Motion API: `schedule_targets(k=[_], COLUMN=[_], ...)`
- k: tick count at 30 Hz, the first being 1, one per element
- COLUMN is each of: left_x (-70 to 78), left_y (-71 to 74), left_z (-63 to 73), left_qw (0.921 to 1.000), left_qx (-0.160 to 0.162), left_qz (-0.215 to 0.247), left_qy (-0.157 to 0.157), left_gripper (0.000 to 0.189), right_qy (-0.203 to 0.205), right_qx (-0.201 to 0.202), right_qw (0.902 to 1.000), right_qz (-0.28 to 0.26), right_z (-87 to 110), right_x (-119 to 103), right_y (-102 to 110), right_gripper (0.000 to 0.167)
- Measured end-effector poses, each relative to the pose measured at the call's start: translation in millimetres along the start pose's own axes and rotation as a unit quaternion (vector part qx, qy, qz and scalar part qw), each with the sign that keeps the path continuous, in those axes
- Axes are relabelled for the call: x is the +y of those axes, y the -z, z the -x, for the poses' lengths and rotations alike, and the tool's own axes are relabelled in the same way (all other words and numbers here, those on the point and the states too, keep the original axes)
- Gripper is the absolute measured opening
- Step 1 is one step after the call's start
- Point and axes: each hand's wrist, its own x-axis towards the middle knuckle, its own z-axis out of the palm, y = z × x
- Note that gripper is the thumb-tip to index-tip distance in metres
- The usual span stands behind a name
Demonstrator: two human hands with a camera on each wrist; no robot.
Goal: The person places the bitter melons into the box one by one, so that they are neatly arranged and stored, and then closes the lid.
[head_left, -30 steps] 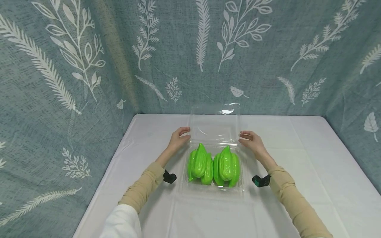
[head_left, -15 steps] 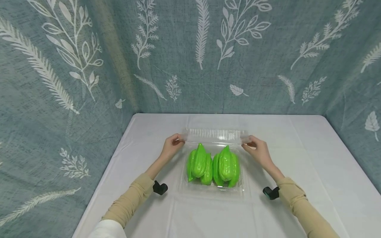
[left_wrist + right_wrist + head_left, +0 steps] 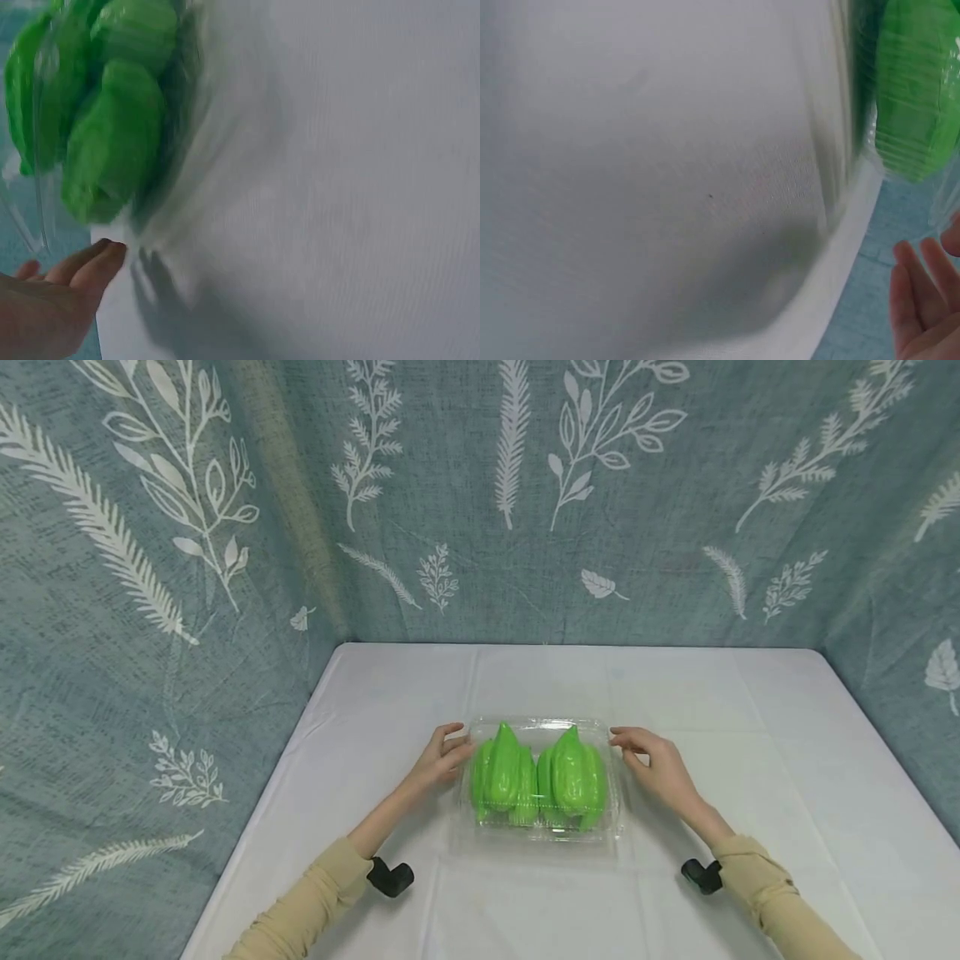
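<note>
A clear plastic clamshell box [image 3: 540, 833] lies in the middle of the white table, its lid down over the base. Inside are two glossy green, ridged fruits [image 3: 572, 772] with pointed tips, much like star fruit. My left hand [image 3: 441, 757] is at the box's back left corner, fingers extended against or very near its side. At the back right corner my right hand [image 3: 654, 764] has its fingertips close to the lid, loosely bent around nothing. Contact there cannot be told. In the left wrist view the green fruits [image 3: 116, 142] show blurred through the plastic.
A white cloth [image 3: 735, 760] covers the table. Blue-green curtains [image 3: 465, 485] with white leaf prints hang behind and at both sides. Black wrist devices [image 3: 392, 877] sit under the forearms.
The raised lid has swung forward and down over the green fruits. Both hands came down with it, spread slightly apart, and their fingers have loosened from the lid's edges.
</note>
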Motion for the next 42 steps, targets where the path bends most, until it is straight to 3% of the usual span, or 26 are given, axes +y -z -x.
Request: schedule_targets(k=[2,5,7,10,12,14,18,20,23,26,29,33,37,40,42], left_x=[0.8,0.0,-1.6,-3.1,-2.9,-1.8,-0.8,0.4,2.2,3.5,2.2,-1.9,-6.0,-9.1,-10.1], left_y=[-6.0,-13.5,-16.6,-18.9,-19.3,-20.0,-24.0,-26.7,-28.1,-19.2,0.7,27.3,32.8,25.6,19.6], left_z=[2.9,4.9,4.8,4.8,5.6,6.9,8.2,7.7,4.4,2.7,7.7,23.3,35.9,39.6,39.0], left_qw=[0.9998,0.9996,0.9995,0.9993,0.9993,0.9993,0.9992,0.9991,0.9991,0.9986,0.9928,0.9746,0.9511,0.9439,0.9497], left_qx=[-0.008,0.003,0.014,0.025,0.028,0.03,0.039,0.042,0.034,-0.008,-0.089,-0.203,-0.291,-0.31,-0.291], left_qz=[-0.014,-0.022,-0.02,-0.02,-0.022,-0.018,-0.001,0.002,-0.005,0.0,0.016,0.01,-0.008,0.0,0.004], left_qy=[0.012,0.02,0.019,0.017,0.014,0.013,0.008,0.01,0.025,0.052,0.078,0.094,0.103,0.113,0.116], left_gripper=[0.075,0.083,0.084,0.084,0.084,0.084,0.082,0.081,0.083,0.087,0.085,0.068,0.046,0.035,0.032], right_qy=[0.003,-0.003,-0.035,-0.124,-0.182,-0.215,-0.212,-0.204,-0.209,-0.226,-0.239,-0.249,-0.262,-0.268,-0.27], right_qx=[0.004,0.01,0.008,-0.025,-0.081,-0.168,-0.341,-0.379,-0.376,-0.357,-0.345,-0.337,-0.337,-0.342,-0.342], right_qw=[1.0,0.9999,0.999,0.9899,0.9752,0.9534,0.8951,0.8745,0.862,0.8522,0.8453,0.8424,0.8352,0.8261,0.8219], right_qz=[0.0,-0.011,-0.027,-0.065,-0.097,-0.13,-0.194,-0.225,-0.268,-0.308,-0.33,-0.338,-0.346,-0.359,-0.367], right_z=[1.9,6.8,11.9,21.0,26.5,31.9,42.7,47.5,52.4,55.4,56.6,56.7,57.7,58.6,58.2], right_x=[0,-3,-7,-16,-21,-24,-24,-23,-23,-24,-25,-26,-25,-24,-23], right_y=[0,2,6,15,23,30,33,29,23,21,21,23,24,24,25], right_gripper=[0.026,0.029,0.03,0.037,0.045,0.049,0.044,0.04,0.039,0.04,0.042,0.043,0.039,0.037,0.038])
